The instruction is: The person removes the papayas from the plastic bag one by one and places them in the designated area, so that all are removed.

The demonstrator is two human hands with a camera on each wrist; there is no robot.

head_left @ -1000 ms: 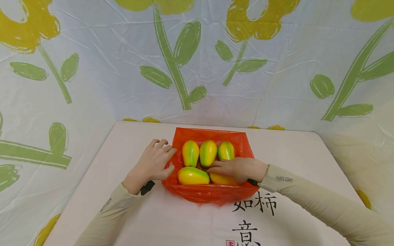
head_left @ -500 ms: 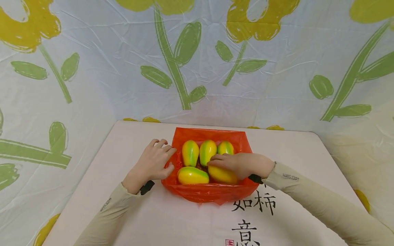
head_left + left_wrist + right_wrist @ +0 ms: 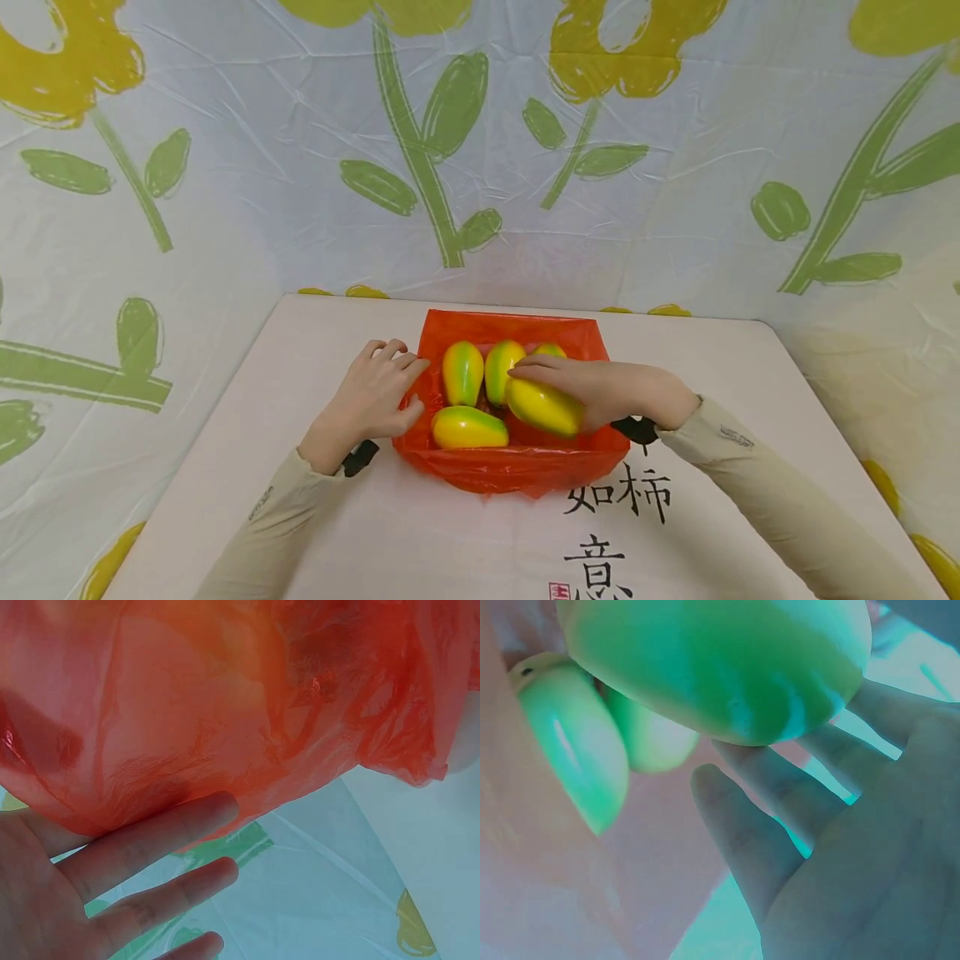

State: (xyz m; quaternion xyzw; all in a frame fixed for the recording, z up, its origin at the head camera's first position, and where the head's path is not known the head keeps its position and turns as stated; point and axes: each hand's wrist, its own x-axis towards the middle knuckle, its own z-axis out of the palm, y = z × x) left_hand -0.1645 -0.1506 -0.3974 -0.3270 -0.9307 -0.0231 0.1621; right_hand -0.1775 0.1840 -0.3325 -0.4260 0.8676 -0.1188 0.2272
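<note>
My right hand (image 3: 600, 387) grips a yellow-green papaya (image 3: 546, 407) at the right front of a red plastic bag (image 3: 517, 475), raised and slightly tilted. Its fingers (image 3: 742, 840) lie against the papaya's side in the right wrist view; the thumb is hidden. At the bag's left edge, my left hand (image 3: 375, 396) rests with thumb and fingers apart. Its straight fingers (image 3: 165, 832) touch the outside of the thin plastic. Inside the bag sit a papaya (image 3: 470, 427) at the front left and others behind, including a left one (image 3: 462, 372) and a middle one (image 3: 504, 371).
The bag lies opened out on a pale table (image 3: 337, 542) with black written characters (image 3: 600, 558) at the front. A flower-printed cloth (image 3: 300, 167) hangs behind the table and at both sides.
My right hand has lifted the front right papaya from its place and moved slightly up and to the right, covering more of the back right papaya. The left hand has stayed still.
</note>
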